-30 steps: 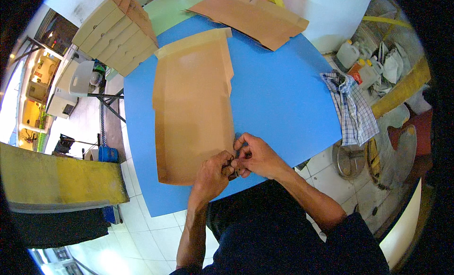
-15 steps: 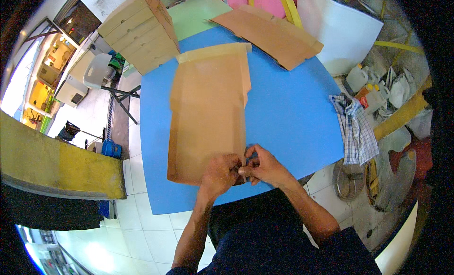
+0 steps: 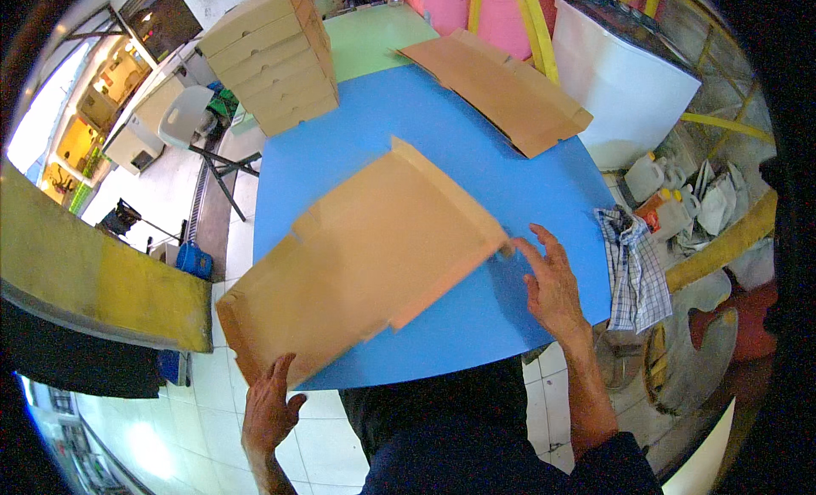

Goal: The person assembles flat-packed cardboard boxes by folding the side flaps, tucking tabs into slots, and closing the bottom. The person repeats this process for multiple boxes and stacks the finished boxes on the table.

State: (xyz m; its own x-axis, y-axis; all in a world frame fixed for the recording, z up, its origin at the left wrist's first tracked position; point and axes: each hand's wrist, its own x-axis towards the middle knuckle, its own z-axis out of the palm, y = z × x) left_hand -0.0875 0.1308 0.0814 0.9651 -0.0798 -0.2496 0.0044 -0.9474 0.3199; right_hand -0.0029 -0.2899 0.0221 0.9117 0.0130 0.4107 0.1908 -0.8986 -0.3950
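Note:
A partly folded brown cardboard box (image 3: 357,248) lies slantwise across the blue tabletop (image 3: 527,189), slightly blurred. Its raised sides and end flaps show, and its lower left end sticks out past the table edge. My left hand (image 3: 272,406) is open at that near end, fingers stretched along the cardboard's edge and thumb apart. To the right, my right hand (image 3: 557,291) has its fingers spread, the tip of one at the box's right corner. Neither hand is closed around the cardboard.
A stack of closed cardboard boxes (image 3: 272,61) stands at the far left. Another flat cardboard piece (image 3: 501,91) lies at the far right. A checked cloth (image 3: 633,270) hangs over the right edge, near plastic jugs (image 3: 654,184) and a white appliance (image 3: 620,78). A chair (image 3: 187,116) stands left.
The cardboard box has swung clockwise, from pointing straight away to lying slantwise. My hands, together at its near right corner before, have parted to opposite ends and opened.

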